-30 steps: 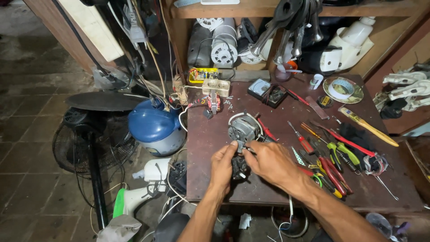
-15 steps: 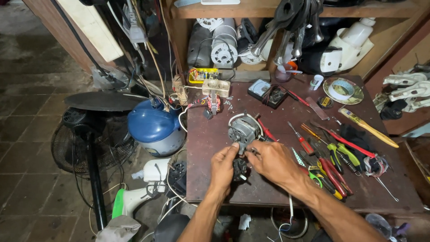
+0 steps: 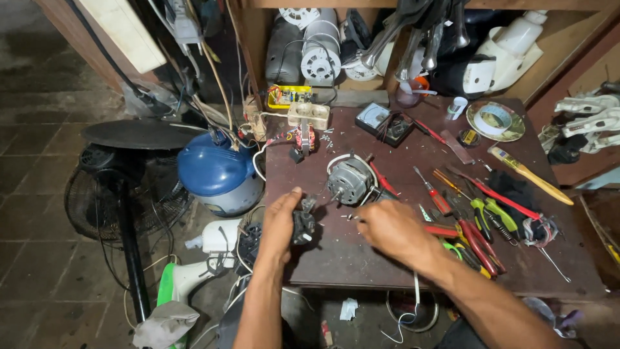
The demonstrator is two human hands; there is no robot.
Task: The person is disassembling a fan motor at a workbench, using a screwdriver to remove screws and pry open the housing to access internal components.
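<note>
Your left hand (image 3: 279,223) is clamped on a small black part (image 3: 302,225) above the desk (image 3: 361,258). Your right hand (image 3: 387,229) hovers with fingers loosely curled, holding nothing, near the grey motor (image 3: 349,181).

left hand (image 3: 279,223) grips maybe a switch (image 3: 302,225)

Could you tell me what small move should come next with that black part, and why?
Probably bring the right hand back to the small black part that the left hand holds up alone over the table; the right hand is empty beside the grey motor.
</note>
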